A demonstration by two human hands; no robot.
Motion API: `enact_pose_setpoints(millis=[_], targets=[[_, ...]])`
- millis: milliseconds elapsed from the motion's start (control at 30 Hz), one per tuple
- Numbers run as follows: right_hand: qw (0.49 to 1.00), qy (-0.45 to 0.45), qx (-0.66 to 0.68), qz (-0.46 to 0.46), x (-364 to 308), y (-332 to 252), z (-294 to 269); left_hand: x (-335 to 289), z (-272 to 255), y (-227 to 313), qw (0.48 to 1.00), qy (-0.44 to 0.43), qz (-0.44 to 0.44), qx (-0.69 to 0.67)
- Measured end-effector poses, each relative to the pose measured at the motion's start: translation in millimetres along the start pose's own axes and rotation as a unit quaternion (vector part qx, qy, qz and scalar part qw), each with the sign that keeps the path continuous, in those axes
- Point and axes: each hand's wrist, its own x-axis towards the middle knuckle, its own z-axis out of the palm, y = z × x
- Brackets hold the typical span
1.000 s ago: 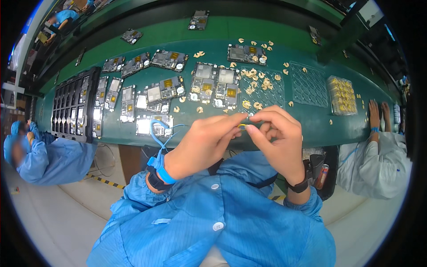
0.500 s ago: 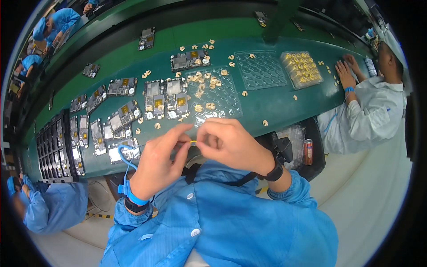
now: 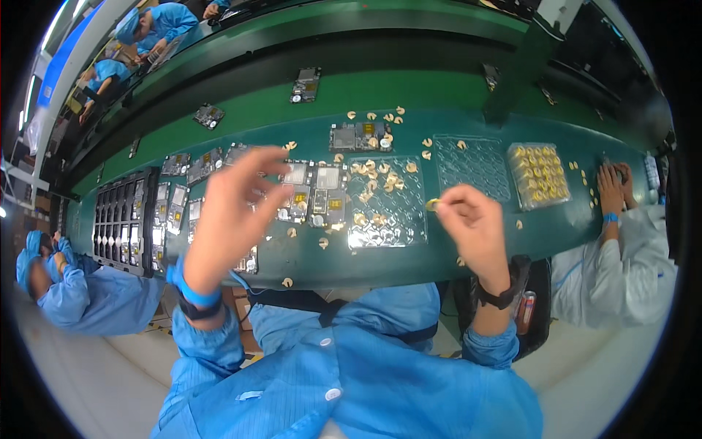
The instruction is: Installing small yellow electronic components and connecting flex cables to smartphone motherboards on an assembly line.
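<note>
My right hand (image 3: 474, 227) pinches a small round yellow piece (image 3: 433, 204) between thumb and fingertips, over the green bench right of a clear plastic tray. My left hand (image 3: 238, 208), a little blurred, is raised over the circuit boards with its fingers apart and nothing in them. A blue strap (image 3: 191, 287) circles the left wrist. Just right of that hand, two circuit boards (image 3: 330, 192) lie side by side. Small beige notched discs (image 3: 374, 175) are scattered on the clear tray (image 3: 406, 233).
Another clear tray (image 3: 472, 175) lies farther right, beside a block of stacked trays (image 3: 540, 175) filled with yellow round pieces. A black slotted rack (image 3: 117, 223) stands at left. A person in white (image 3: 618, 267) sits at right. Behind the bench runs a green strip with boards (image 3: 305, 85).
My hands, together at the yellow piece before, have parted. The left has let go, opened and moved left over the boards; the right has carried the piece rightward. The whole view has shifted.
</note>
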Motion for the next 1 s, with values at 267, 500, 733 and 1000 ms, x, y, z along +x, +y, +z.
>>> enact_pose_setpoints(millis=[267, 500, 733, 1000], targets=[[0.984, 0.155, 0.073, 0.054, -5.7, 70.8, -14.3, 185.7, 55.0, -174.4, 0.954, 0.231, -0.105, 0.160], [0.984, 0.164, -0.021, -0.060, -9.9, 75.9, -20.6, 227.5, 117.0, -199.9, 0.937, 0.187, -0.103, 0.277], [0.983, 0.163, -0.010, -0.086, -7.3, 71.5, -28.5, 253.5, 93.7, -217.2, 0.961, 0.099, -0.222, -0.132], [0.987, 0.154, -0.002, -0.045, -9.6, 78.8, -23.2, 192.3, 52.1, -130.4, 0.900, 0.114, -0.172, -0.383]])
